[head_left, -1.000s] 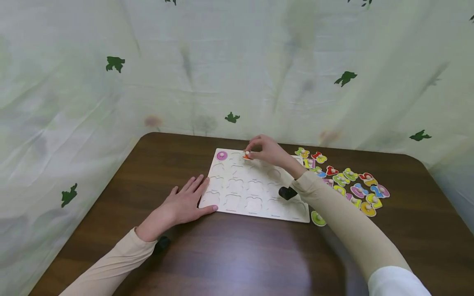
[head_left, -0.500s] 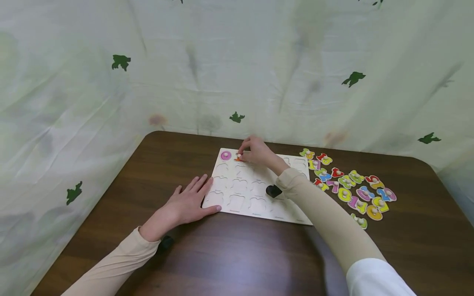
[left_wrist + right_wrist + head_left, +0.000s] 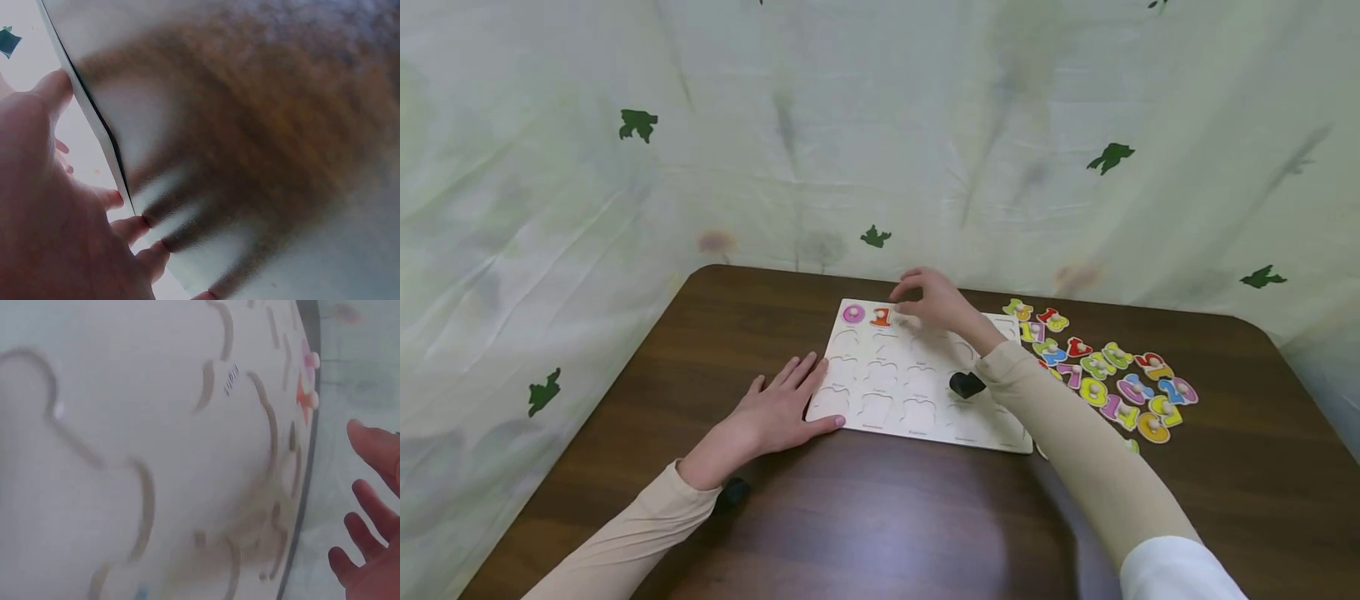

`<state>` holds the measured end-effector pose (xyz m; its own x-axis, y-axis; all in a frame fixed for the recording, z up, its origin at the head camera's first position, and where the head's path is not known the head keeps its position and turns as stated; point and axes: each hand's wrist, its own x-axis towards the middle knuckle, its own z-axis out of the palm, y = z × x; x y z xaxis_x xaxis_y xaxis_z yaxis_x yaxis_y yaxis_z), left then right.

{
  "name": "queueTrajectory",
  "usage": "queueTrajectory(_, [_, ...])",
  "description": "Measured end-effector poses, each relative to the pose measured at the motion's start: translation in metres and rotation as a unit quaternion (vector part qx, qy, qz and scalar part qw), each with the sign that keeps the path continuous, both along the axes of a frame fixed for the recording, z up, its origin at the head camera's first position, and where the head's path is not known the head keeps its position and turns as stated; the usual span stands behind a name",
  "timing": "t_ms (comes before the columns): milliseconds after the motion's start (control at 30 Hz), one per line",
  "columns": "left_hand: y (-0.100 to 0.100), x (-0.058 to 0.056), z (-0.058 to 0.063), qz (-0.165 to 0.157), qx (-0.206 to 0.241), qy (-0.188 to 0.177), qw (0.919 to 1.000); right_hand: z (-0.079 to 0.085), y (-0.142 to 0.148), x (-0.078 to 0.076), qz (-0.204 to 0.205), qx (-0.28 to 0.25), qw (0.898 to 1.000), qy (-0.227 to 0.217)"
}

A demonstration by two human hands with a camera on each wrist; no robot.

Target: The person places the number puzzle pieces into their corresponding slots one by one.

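Note:
A white wooden puzzle board with rows of shallow recesses lies on the table. At its far left corner sits a pink ring-shaped 0 piece. Beside that sits an orange number 1 piece, knob upward. My right hand hovers just right of the orange piece, fingers loosely bent and apart, holding nothing; the right wrist view shows the same gap between its fingertips and the knobs. My left hand lies spread on the table, fingertips and thumb touching the board's left edge.
Several colourful knobbed number pieces are scattered on the brown table right of the board, some behind the right forearm. A pale patterned curtain hangs behind the table. Black wrist devices sit under the wrists.
My right hand moved the orange number 1 piece left into place beside the pink 0, let go, and drew back slightly right. My left hand stays at the board's edge.

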<state>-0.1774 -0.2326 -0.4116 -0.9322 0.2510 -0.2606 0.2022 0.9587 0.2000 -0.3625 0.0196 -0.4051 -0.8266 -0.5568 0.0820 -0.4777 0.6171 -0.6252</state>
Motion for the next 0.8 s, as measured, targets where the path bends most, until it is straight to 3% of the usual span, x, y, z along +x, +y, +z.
queueTrajectory(200, [0.001,0.0,-0.001,0.001,0.0,0.004,1.0,0.014,0.031,0.007,0.006,-0.004,1.0,-0.004])
queueTrajectory(500, [0.001,-0.001,-0.001,-0.006,0.0,0.006,1.0,0.042,0.085,0.026,0.025,-0.057,0.998,0.004])
queueTrajectory(800, [0.001,0.0,-0.001,-0.006,-0.003,0.007,1.0,0.057,0.132,0.05,0.014,-0.043,0.999,0.018])
